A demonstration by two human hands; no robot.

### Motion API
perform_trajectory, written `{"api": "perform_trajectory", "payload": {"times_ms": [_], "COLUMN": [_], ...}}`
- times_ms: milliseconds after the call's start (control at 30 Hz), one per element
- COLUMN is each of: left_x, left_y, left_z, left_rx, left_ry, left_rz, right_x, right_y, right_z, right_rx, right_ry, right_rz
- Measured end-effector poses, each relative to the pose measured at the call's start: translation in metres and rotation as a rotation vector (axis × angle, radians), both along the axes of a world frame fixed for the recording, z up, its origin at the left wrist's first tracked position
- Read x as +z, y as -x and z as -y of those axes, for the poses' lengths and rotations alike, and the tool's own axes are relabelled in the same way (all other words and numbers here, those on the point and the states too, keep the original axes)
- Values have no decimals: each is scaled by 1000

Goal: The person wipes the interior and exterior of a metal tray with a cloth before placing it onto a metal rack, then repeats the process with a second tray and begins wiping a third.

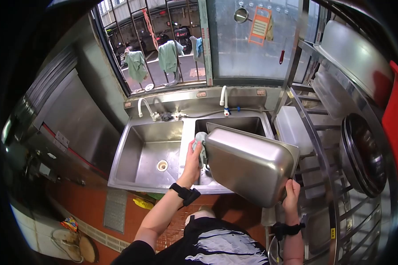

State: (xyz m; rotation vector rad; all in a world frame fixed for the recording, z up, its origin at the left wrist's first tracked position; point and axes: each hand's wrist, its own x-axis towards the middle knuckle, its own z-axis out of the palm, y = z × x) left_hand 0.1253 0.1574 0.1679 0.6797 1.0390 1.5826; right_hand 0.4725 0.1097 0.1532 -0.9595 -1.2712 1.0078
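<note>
A deep stainless steel pan (247, 163) is held tilted over the right sink basin (252, 125), its underside facing me. My right hand (291, 194) grips the pan's rim at its lower right corner. At the pan's left side, my left hand (193, 157) is closed on a pale grey-green cloth (200, 138), which lies against the pan's edge. The pan hides part of the right basin and the fingers behind its rim.
The left basin (139, 150) has a drain, with a white faucet (143, 106) behind it. Another white faucet (224, 99) stands behind the right basin. Metal shelving (323, 163) with containers and dark bowls (362, 154) rises close on my right. Cloths (168, 56) hang on the window bars.
</note>
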Motion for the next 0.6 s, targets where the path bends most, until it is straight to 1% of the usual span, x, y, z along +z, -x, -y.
{"api": "perform_trajectory", "payload": {"times_ms": [33,67,100,133,167,200,233,267,300,367,433,467,500,567,600], "left_x": [-8,-23,-23,-20,-27,-38,-46,-49,-50,-50,-14,1,-9,-34,-16], "left_y": [1,2,-1,-10,-10,-8,-6,-1,5,17,21,18,15,1,-18], "left_z": [0,-1,2,12,13,14,13,13,10,-2,1,3,0,-8,6], "left_rx": [-9,-61,-112,-105,-108,-204,-297,-313,-313,-189,-210,-196,-200,29,118], "left_ry": [4,71,137,194,201,182,159,167,180,226,207,168,178,29,-83], "left_rz": [-6,168,343,410,411,454,499,471,477,483,304,127,130,-703,-863], "right_x": [1,4,6,7,8,22,45,58,59,56,50,47,43,43,45], "right_y": [1,-1,-1,-1,-1,-1,1,3,5,6,9,10,11,25,31], "right_z": [0,3,4,5,7,11,15,16,16,20,23,24,24,26,23], "right_rx": [4,-2,-10,-77,-141,-143,-23,97,98,205,198,177,155,112,105], "right_ry": [8,-21,-18,-132,-243,-235,-237,-235,-222,-156,-141,-184,-228,-225,-168], "right_rz": [-45,3,2,144,288,291,364,436,440,455,473,545,618,576,558]}}
